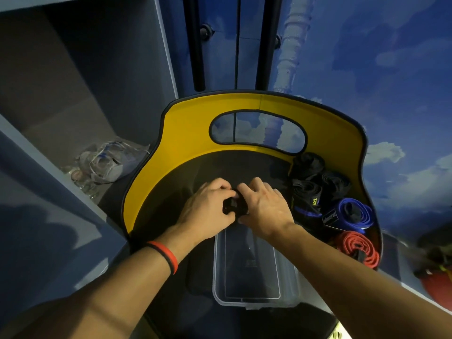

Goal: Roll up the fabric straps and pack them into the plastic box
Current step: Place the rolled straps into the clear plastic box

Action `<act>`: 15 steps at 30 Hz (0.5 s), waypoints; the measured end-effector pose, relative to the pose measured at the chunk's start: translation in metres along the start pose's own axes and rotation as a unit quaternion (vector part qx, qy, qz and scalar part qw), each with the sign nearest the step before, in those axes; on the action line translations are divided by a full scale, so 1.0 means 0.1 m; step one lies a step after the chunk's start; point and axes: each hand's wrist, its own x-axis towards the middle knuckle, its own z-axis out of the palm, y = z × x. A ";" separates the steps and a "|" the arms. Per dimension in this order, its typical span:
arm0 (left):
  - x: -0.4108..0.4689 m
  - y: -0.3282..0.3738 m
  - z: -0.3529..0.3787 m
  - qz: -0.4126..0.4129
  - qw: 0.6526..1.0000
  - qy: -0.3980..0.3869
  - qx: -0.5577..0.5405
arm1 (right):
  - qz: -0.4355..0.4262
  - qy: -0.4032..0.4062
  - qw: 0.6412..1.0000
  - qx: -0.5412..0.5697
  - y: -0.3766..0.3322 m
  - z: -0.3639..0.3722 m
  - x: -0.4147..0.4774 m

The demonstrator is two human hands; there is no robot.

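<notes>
You roll a black strap [231, 207].
Your left hand [208, 206] and right hand [265, 210] grip it, just beyond the plastic box's [244, 303] far end.

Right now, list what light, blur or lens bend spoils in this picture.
Head view: wide-angle stretch swells the forearms; dim light makes the black strap between left hand and right hand a dark lump; the plastic box shows faint edge glints; far right smeared.
</notes>
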 end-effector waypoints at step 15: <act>0.04 0.20 0.07 -0.021 0.997 0.035 0.061 | 0.110 -0.046 0.989 -0.091 0.50 -0.53 -0.95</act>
